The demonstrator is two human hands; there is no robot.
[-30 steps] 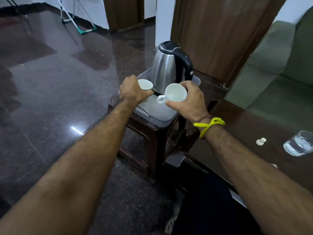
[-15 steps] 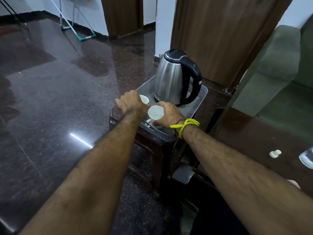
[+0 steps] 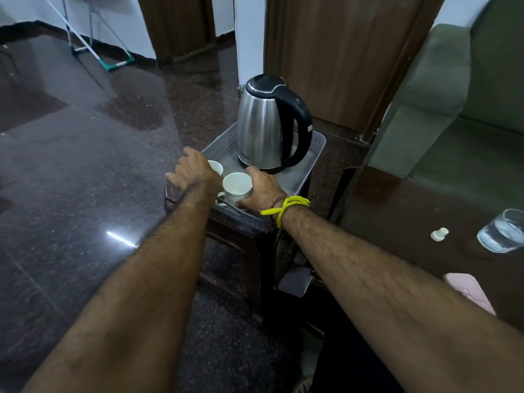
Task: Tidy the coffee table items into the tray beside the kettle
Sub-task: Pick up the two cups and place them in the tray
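Note:
A grey perforated tray rests on a small dark stool, with a steel kettle standing at its far end. Two white cups sit inside the tray's near end. My left hand wraps around the left cup, which it mostly hides. My right hand holds the right cup from its right side; that cup stands upright on the tray floor, handle toward me.
The dark coffee table at right holds a glass of water, a small white piece and a pink flat thing. A green sofa lies beyond it. Polished dark floor spreads to the left.
Both hands have carried the cups down from in front of the kettle into the tray's near end, where the cups now rest.

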